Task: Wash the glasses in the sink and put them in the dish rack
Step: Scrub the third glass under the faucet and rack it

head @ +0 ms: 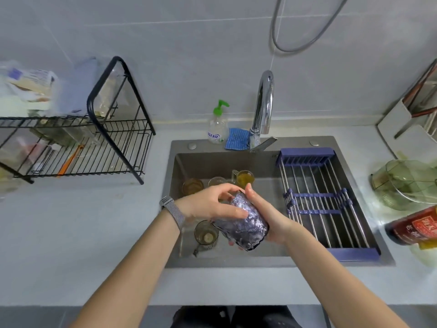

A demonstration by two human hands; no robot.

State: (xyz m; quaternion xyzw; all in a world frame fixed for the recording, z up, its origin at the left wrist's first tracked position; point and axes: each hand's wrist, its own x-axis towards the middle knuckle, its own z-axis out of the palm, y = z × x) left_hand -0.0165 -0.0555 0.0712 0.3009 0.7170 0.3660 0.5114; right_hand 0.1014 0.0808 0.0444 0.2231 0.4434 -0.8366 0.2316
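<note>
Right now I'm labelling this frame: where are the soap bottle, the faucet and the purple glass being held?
soap bottle (217,129), head view, clear body.
faucet (264,102), head view, chrome neck.
purple glass (246,221), head view, side wall between both hands.

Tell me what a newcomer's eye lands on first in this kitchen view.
First, the dark purple patterned glass held tilted over the grey sink, gripped between the left hand and right hand. Next, several amber-tinted glasses waiting in the basin behind and below the hands, and the blue-framed roll-up rack across the sink's right side.
</note>
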